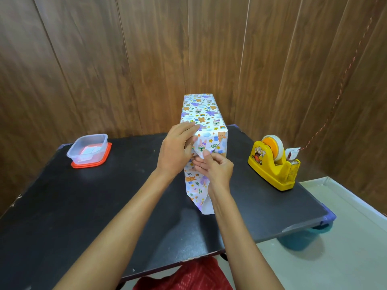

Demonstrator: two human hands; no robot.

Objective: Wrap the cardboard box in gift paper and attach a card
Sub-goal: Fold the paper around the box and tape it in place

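Observation:
A long box wrapped in white gift paper with cartoon animals (201, 114) lies on the black table (83, 206), its length running away from me. At the near end the paper stands unsealed. A loose flap (201, 195) hangs down onto the table. My left hand (178, 149) grips the near left corner of the box, thumb on the folded end paper. My right hand (215, 168) pinches a folded point of paper against the end face. The cardboard itself is hidden under the paper.
A yellow tape dispenser (272, 164) with a roll of tape stands at the right of the table. A clear plastic tub (88, 149) on a red lid holds small white cards at the left. Wooden wall panels rise behind. A teal bin (303, 237) sits under the right edge.

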